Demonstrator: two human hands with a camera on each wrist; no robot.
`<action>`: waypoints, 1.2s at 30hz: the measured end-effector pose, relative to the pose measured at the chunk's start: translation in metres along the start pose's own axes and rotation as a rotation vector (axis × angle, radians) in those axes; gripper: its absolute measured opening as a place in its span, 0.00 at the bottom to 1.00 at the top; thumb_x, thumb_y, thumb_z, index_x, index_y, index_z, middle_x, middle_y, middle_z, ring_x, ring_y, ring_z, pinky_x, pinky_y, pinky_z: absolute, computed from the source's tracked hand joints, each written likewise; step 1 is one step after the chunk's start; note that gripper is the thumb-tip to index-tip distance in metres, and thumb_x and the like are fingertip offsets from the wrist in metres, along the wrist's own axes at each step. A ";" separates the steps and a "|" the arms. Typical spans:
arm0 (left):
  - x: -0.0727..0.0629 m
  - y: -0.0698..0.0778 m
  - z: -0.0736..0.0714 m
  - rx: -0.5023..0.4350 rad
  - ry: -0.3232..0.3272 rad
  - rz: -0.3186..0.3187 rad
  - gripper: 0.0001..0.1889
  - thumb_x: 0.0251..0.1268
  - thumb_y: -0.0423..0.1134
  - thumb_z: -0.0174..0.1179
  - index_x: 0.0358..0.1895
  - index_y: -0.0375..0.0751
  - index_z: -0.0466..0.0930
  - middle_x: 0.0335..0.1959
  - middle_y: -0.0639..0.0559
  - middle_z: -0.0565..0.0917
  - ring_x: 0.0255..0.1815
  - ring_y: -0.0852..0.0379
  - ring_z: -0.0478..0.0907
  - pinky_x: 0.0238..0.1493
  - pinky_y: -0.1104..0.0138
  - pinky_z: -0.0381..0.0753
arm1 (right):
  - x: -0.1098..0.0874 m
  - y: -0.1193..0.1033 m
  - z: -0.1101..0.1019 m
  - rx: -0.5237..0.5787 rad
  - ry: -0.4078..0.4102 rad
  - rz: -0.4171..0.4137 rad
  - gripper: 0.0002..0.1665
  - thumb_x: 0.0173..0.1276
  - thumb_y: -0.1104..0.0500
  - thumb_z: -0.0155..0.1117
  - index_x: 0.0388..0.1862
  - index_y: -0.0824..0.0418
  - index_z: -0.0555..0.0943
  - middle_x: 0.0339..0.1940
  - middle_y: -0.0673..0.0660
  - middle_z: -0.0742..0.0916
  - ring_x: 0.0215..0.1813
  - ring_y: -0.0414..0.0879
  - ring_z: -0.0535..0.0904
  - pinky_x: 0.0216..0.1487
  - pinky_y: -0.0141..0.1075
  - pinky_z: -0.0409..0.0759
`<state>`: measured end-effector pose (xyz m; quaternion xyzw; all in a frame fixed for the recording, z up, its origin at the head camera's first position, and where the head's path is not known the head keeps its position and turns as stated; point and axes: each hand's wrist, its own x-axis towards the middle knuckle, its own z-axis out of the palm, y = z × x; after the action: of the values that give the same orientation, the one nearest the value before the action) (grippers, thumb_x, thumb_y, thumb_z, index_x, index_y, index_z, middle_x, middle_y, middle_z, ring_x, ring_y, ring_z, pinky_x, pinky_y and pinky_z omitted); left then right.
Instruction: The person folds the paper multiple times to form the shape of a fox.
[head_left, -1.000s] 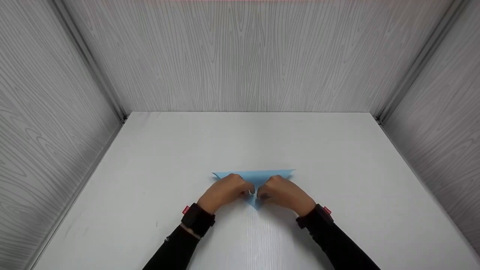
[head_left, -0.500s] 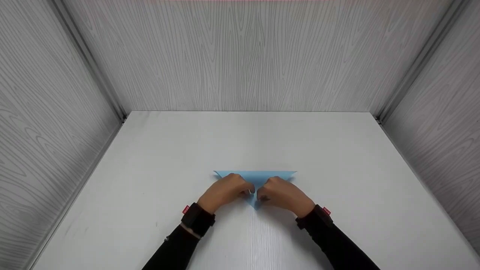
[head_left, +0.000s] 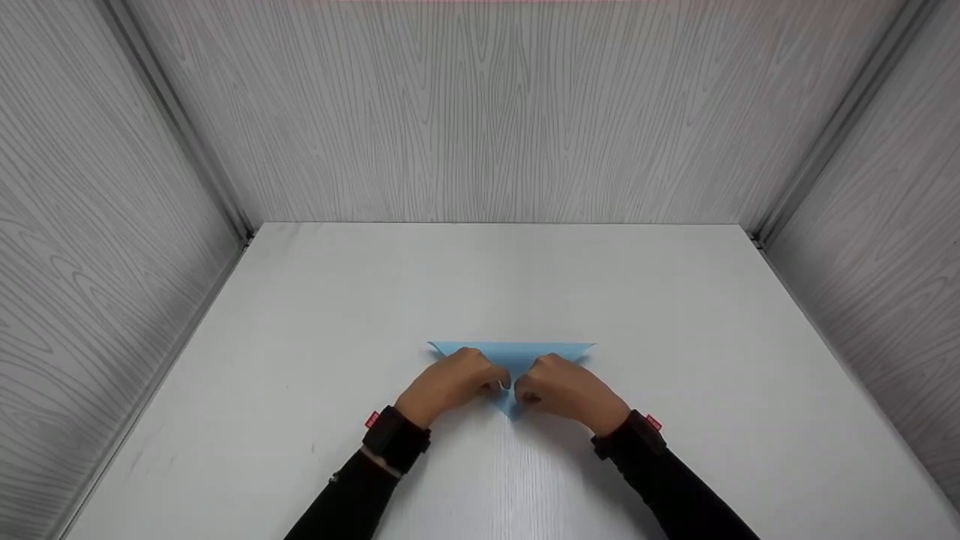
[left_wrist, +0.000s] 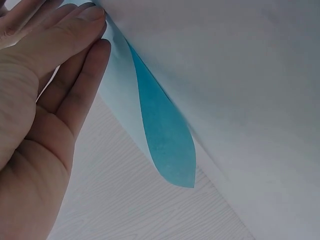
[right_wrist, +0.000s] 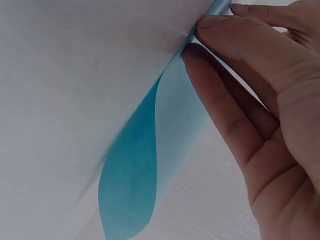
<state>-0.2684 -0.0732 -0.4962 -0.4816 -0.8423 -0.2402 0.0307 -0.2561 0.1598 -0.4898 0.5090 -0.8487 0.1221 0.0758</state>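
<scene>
Head: hands (head_left: pixel 452 382) (head_left: pixel 571 391) pinch paper (head_left: pixel 512 352) edges, walls (head_left: pixel 480 112) well away.

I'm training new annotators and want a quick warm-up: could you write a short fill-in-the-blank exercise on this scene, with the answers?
1. The left hand and the right hand both pinch one piece of ____.
2. The pinched sheet is coloured ____.
3. In the head view, the sheet's long straight edge is ____ from the person than its pointed tip.
4. Both sleeves are ____.

Missing words: paper; blue; farther; black.
</scene>
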 end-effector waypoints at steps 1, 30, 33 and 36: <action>0.000 0.000 0.000 -0.001 0.003 0.003 0.16 0.58 0.14 0.59 0.30 0.41 0.85 0.21 0.53 0.71 0.29 0.65 0.63 0.35 0.77 0.64 | 0.000 0.000 0.000 0.002 0.006 -0.002 0.20 0.47 0.81 0.68 0.18 0.55 0.82 0.20 0.41 0.63 0.27 0.35 0.57 0.29 0.25 0.54; 0.000 -0.001 0.001 -0.010 0.002 -0.005 0.15 0.58 0.15 0.60 0.30 0.40 0.85 0.20 0.52 0.72 0.29 0.65 0.64 0.35 0.76 0.64 | -0.001 0.003 0.002 0.055 0.007 0.016 0.20 0.49 0.81 0.69 0.18 0.56 0.81 0.20 0.41 0.65 0.27 0.35 0.58 0.30 0.25 0.57; -0.001 -0.001 0.002 0.004 0.022 0.012 0.15 0.56 0.15 0.61 0.30 0.41 0.86 0.20 0.50 0.78 0.29 0.66 0.66 0.35 0.77 0.67 | -0.001 0.004 0.003 0.077 0.020 0.005 0.23 0.48 0.82 0.65 0.15 0.55 0.72 0.21 0.42 0.60 0.27 0.35 0.54 0.29 0.26 0.52; -0.001 -0.001 0.002 0.009 0.033 0.018 0.16 0.56 0.15 0.62 0.32 0.42 0.88 0.22 0.49 0.83 0.29 0.66 0.68 0.36 0.76 0.71 | 0.000 0.004 0.003 0.102 0.031 -0.002 0.26 0.45 0.83 0.61 0.15 0.54 0.64 0.23 0.43 0.56 0.27 0.35 0.50 0.29 0.27 0.48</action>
<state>-0.2682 -0.0737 -0.4983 -0.4849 -0.8384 -0.2440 0.0491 -0.2593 0.1605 -0.4934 0.5110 -0.8396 0.1730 0.0633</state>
